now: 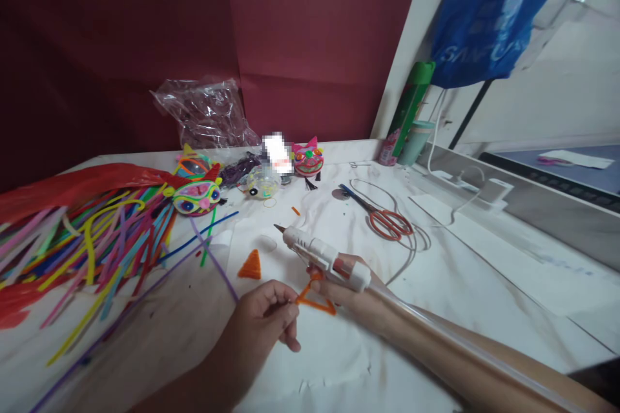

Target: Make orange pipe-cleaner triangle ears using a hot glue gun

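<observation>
My right hand (351,303) is closed around a white hot glue gun (310,250), whose dark nozzle points to the upper left. From its back end a long clear glue stick (436,329) runs toward the lower right. The same hand's fingers also hold the top of an open triangle (317,304) bent from orange pipe cleaner. My left hand (271,313) pinches that triangle at its left corner. Beyond my left hand, a filled orange pipe-cleaner triangle (250,266) lies on the white sheet (324,361).
Many coloured pipe cleaners (97,232) spread over red plastic (97,177) at left. Decorated masks (196,197), a clear ball (261,184) and a pink cat-like figure (309,160) stand behind. Scissors (390,222) and a looping cord (414,251) lie right, a green spray can (409,110) farther back.
</observation>
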### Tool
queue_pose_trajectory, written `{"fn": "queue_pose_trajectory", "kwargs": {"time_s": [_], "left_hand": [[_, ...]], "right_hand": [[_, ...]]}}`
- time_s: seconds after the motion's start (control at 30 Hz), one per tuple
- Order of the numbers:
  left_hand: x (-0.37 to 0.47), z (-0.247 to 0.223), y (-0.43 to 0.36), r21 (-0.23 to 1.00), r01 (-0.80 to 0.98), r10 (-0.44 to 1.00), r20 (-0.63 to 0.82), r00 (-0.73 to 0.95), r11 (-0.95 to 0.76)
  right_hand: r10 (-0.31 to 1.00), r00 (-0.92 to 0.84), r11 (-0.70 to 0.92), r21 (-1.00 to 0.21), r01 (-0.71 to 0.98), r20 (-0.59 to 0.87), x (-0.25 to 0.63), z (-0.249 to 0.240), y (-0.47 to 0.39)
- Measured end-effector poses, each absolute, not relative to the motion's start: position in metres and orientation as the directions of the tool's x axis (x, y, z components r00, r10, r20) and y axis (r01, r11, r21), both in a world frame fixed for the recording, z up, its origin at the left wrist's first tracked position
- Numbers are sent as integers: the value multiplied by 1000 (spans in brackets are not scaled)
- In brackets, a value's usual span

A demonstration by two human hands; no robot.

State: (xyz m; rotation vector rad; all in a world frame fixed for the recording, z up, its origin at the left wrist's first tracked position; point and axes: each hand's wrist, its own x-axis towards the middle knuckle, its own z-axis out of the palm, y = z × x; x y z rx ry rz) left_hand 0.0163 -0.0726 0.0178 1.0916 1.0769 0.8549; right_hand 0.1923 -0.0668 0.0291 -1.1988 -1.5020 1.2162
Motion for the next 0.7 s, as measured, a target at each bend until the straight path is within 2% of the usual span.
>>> {"fn": "queue_pose_trajectory", "kwargs": {"time_s": [0.33,0.53,0.7], "left_hand": [[17,27,-74,962,54,935,-272,228,267],[8,11,-60,953,-140,957,-248,150,269],[-1,19,-52,939,-276,978,-209,23,207]], "right_hand": [[989,-133,93,-983,161,71,190,20,-69],[998,55,9,-984,176,19,197,33,-68],[998,-17,65,-963,262,62,206,38,-73]]}}
